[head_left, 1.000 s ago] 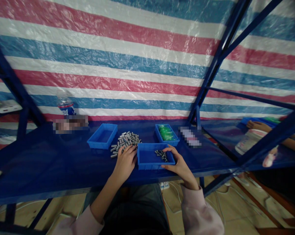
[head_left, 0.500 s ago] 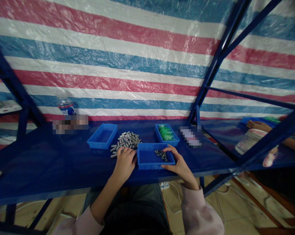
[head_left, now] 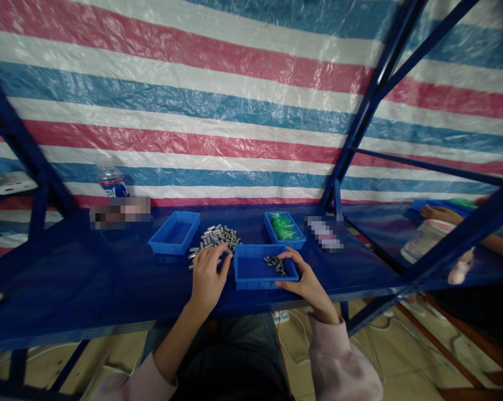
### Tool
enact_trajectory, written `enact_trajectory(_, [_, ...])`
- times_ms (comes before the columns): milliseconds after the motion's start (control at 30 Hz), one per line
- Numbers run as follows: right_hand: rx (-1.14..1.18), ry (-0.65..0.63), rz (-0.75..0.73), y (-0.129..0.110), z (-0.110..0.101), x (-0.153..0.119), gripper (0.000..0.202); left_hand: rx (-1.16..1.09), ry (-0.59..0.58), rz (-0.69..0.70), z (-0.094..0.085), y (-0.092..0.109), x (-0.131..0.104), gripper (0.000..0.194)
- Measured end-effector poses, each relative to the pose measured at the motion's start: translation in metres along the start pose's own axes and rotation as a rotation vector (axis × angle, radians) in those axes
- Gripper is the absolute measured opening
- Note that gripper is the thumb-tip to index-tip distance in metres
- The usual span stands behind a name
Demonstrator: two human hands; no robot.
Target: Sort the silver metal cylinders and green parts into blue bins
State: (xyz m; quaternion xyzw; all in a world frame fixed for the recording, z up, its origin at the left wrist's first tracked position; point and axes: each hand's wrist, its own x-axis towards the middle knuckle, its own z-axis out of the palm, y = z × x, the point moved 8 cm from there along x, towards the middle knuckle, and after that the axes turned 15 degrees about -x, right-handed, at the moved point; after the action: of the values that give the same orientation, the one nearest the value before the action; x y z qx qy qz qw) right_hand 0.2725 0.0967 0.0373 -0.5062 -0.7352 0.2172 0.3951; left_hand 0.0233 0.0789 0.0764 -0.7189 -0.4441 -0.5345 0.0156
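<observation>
Small grey metal cylinders lie in a pile on the blue table. My left hand is at the pile's near edge, thumb and fingers apart, with nothing visible between them. Just right of the pile stands a blue tray holding several small dark pieces toward its right side. My right hand grips that tray's right end, thumb on the near side and fingers over the far rim.
Behind the pile to the left is an empty blue tray. Another blue tray holds green packets. A bottle stands at the back left. Beyond a blue frame post, another person's hand rests near a plastic tub.
My left hand has opened, its thumb spreading away from the fingers, and its fingertips have risen over the pile's near edge. My right hand and the tray have stayed put.
</observation>
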Motion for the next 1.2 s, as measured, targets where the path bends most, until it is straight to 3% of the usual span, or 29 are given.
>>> enact_trajectory(267, [0.009,-0.003,-0.007,0.003,0.002,0.0,0.054,-0.103,0.017,0.011,-0.001,0.002,0.001,0.02])
enact_trajectory(733, [-0.003,-0.007,-0.013,0.004,0.002,-0.001,0.054,-0.315,-0.096,-0.001,0.009,0.0,0.001,0.018])
enact_trajectory(1000, [-0.001,0.0,-0.012,0.003,0.002,0.0,0.054,-0.229,-0.164,-0.024,0.014,-0.003,0.001,0.024])
enact_trajectory(1200, [0.001,0.003,-0.009,0.002,0.001,0.001,0.054,0.025,-0.384,-0.051,0.041,-0.019,-0.01,0.04])
